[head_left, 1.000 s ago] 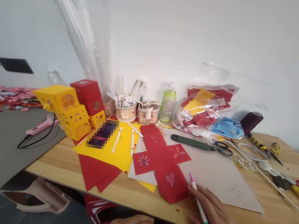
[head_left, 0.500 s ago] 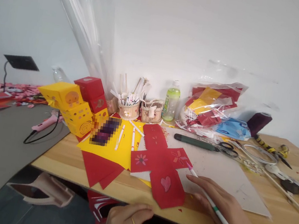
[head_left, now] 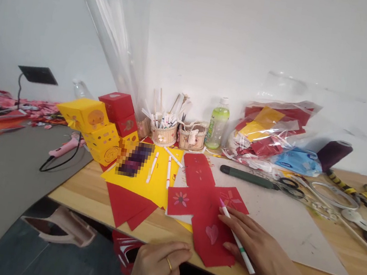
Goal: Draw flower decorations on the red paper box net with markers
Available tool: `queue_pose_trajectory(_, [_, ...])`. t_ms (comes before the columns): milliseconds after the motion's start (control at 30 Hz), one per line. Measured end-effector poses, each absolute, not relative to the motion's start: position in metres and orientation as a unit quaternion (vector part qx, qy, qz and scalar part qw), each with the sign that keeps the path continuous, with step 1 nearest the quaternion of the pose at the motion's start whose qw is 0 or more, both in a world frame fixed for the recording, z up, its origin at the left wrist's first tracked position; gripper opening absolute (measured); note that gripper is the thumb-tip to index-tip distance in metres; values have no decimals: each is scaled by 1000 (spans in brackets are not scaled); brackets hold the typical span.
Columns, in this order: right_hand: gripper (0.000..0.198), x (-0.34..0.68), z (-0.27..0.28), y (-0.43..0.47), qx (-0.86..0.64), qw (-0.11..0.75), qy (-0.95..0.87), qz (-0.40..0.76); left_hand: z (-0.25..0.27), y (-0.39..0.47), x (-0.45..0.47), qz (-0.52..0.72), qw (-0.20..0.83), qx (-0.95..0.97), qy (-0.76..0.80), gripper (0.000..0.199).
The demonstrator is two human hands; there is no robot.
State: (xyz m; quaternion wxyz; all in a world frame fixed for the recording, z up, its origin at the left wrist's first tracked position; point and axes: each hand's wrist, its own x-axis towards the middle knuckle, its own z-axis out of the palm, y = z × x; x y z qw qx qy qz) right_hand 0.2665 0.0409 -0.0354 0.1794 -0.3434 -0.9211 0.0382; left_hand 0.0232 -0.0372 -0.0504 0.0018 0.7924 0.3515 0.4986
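Observation:
A white felt-tip marker (head_left: 235,234) with a green band and a pinkish-purple tip is held in my right hand (head_left: 259,245), between thumb and fingers. Its tip is over the red cross-shaped paper (head_left: 203,202), and I cannot tell whether it touches. Some fingers of that hand rest on the paper's right side. Drawn on the paper are a pink heart (head_left: 211,234), a coloured flower on the left flap, and petal shapes on the right flap, partly covered by my hand. My left hand (head_left: 157,264), wearing a ring, is closed at the table's front edge; what its fingers hold, if anything, is hidden.
Yellow sheets (head_left: 137,189) with several white markers lie left of the red paper. Yellow and red paper boxes (head_left: 103,123) are stacked behind. Along the wall stand a pen basket (head_left: 163,136), a green bottle (head_left: 217,126) and a bag of paper scraps (head_left: 274,128). Scissors (head_left: 289,188) lie right.
My right hand has moved left with the marker, from beside the right flap onto the paper. The whole view has shifted slightly. My left hand stays closed.

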Motion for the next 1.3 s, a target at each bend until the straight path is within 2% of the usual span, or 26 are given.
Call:
queue_pose_trajectory(167, [42,277,-39,26,-329,186,-926,-11,-44,-40,14,495,66,798,337,36])
queue_pose_trajectory(300, [38,289,-33,18,-353,190,-916,5,-30,-41,0,481,74,801,349,36])
queue_pose_trajectory(400, [33,295,-17,24,-386,229,-890,76,-16,-32,-10,448,56,812,370,35])
queue_pose_trajectory(533, [38,289,10,46,-460,321,-812,165,-3,2,-16,385,12,844,373,30])
queue_pose_trajectory(700, [35,259,26,84,-519,332,-731,291,-1,57,-7,147,-59,908,388,35])
queue_pose_trajectory(800, [30,240,21,108,-471,332,-701,420,-6,77,0,95,-67,913,391,41])
queue_pose_trajectory(867, [28,230,13,122,-442,320,-697,465,-10,85,4,80,-73,914,390,41])
queue_pose_trajectory(1033, [20,221,-10,146,-398,315,-729,459,-16,93,5,41,-83,922,376,32])
queue_pose_trajectory(1300, [23,229,-21,144,-409,326,-722,454,-24,96,-1,25,-85,932,352,38])
